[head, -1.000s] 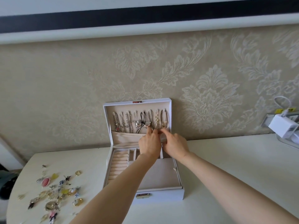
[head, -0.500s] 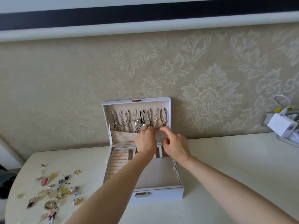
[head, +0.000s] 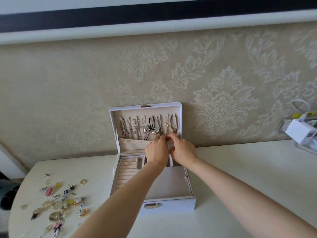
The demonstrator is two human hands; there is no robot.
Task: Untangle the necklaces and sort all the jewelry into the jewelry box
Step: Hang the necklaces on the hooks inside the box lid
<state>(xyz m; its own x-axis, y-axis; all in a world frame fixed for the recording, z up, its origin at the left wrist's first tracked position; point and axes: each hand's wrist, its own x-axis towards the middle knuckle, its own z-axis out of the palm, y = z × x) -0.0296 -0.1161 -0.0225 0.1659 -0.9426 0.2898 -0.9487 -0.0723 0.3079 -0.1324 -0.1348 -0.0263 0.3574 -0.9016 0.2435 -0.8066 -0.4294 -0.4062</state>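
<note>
The left hand [head: 157,148] and the right hand [head: 184,150] are side by side, nearly touching, at the upright lid of the jewelry box [head: 187,206]. Both are back-up, with the fingers curled forward. The left hand's fingertips [head: 162,138] pinch the lower end of one of the necklaces [head: 137,127] that hang in a row from the hooks inside the lid. The right hand's thumb and forefinger are drawn together just beside them, at the top edge of the lid's cloth pocket [head: 133,143]. Whether they clamp a chain or only the pocket edge is too small to tell. Both bare forearms pass over the open tray of the box.

Among the hanging pieces, a black cord with a silver flower pendant [head: 147,131] hangs near the middle of the lid, just left of the hands. In the tray, the ring rolls [head: 123,174] fill the left side, small compartments [head: 139,163] sit along the back under the hands, and a flat beige panel [head: 171,184] covers the right side. A metal latch [head: 151,205] is on the front wall of the box.

The box stands on the white bench [head: 240,177] with its lid back against the patterned wallpaper [head: 223,100]. Well to the left of the box, loose jewelry [head: 58,201] lies scattered on the bench: rings, pendants and small charms. Far to the right of the box, a white charger [head: 300,133] is plugged in at the wall.
</note>
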